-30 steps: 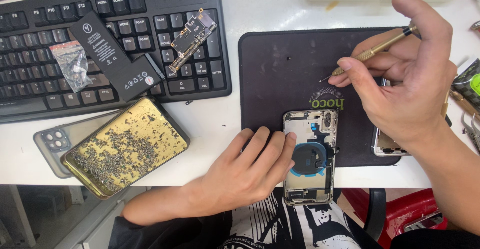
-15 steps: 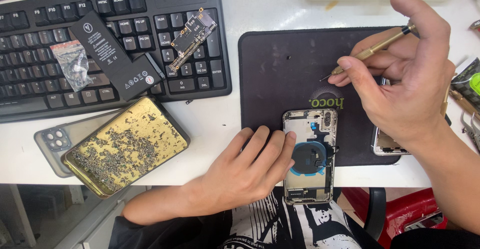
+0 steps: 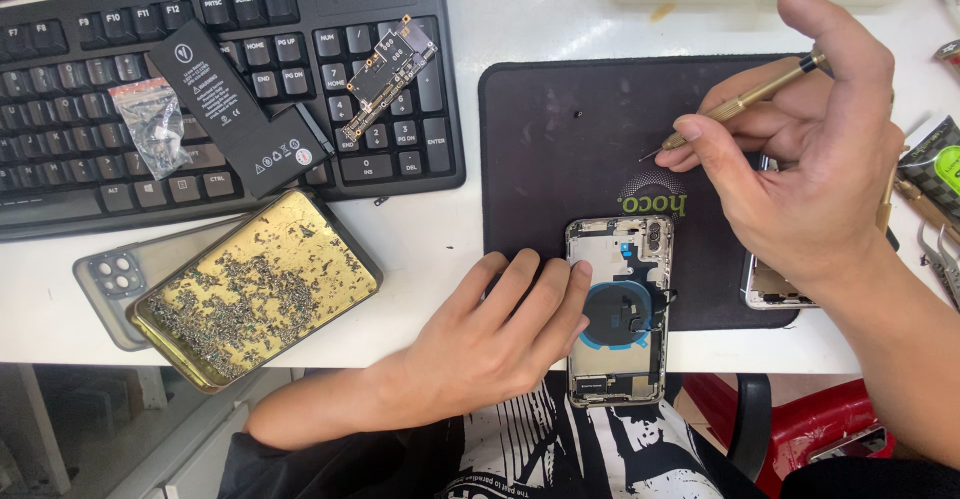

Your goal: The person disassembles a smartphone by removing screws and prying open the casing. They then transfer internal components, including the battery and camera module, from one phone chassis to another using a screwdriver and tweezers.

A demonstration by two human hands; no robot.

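An opened phone housing [image 3: 622, 309] with a round black coil lies at the front edge of a black work mat [image 3: 560, 149], overhanging the desk. My left hand [image 3: 500, 344] rests flat on the desk with its fingertips pressed against the housing's left side. My right hand [image 3: 800, 159] hovers over the mat's right part, pinching a thin brass screwdriver [image 3: 745, 99] whose tip points left and down, above the housing and apart from it. Under my right hand part of a second phone piece [image 3: 770, 284] shows.
A black keyboard [image 3: 100, 109] at the back left carries a phone battery [image 3: 235, 109], a circuit board [image 3: 390, 71] and a small plastic bag [image 3: 150, 124]. A gold tray of several tiny screws [image 3: 255, 284] sits on a clear phone case [image 3: 110, 274]. Tools lie at the right edge [image 3: 935, 209].
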